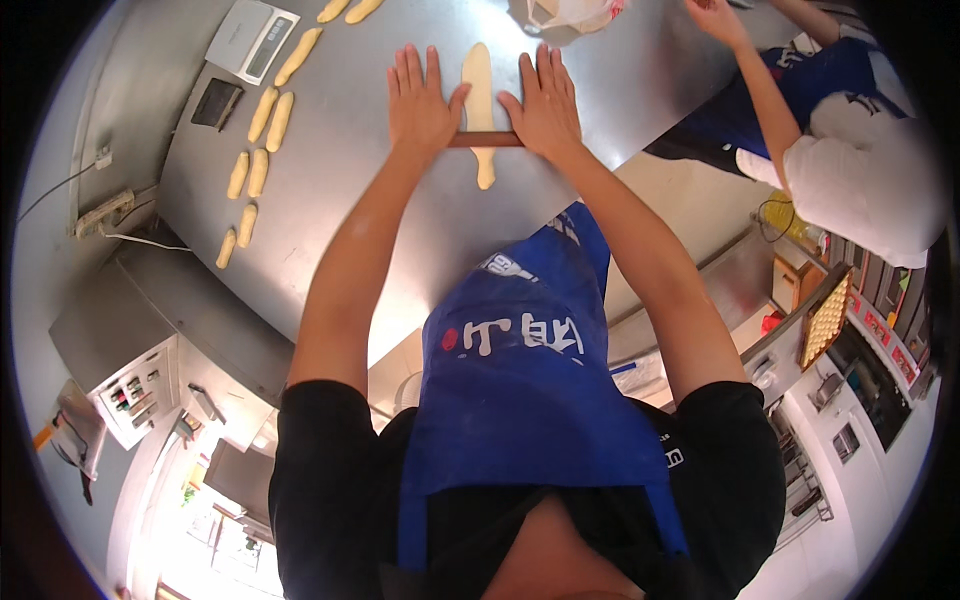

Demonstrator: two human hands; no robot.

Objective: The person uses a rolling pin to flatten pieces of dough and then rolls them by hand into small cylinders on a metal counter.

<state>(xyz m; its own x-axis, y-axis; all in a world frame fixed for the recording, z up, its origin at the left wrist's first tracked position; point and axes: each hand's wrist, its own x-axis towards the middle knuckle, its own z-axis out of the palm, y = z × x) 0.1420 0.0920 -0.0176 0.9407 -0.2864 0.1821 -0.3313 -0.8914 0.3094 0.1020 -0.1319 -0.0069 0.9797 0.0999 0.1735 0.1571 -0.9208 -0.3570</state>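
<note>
A long flattened strip of pale yellow dough point(479, 88) lies on the steel table, with a narrow thicker tail nearest me. Across its lower part rests a thin brown rolling pin point(486, 139). My left hand point(420, 112) lies flat over the pin's left end, fingers stretched away from me and thumb pointing at the dough. Over the right end, my right hand point(546, 108) is laid flat in the same way, fingers extended. The palms hide both ends of the pin. Neither hand's fingers are wrapped around it.
Several dough rolls point(281, 122) lie in a staggered line on the table's point(350, 200) left side. Beyond them are a white scale point(250, 40) and a small dark block point(216, 104). A plastic bag point(572, 14) sits at the far edge. Another person point(840, 130) works at the right.
</note>
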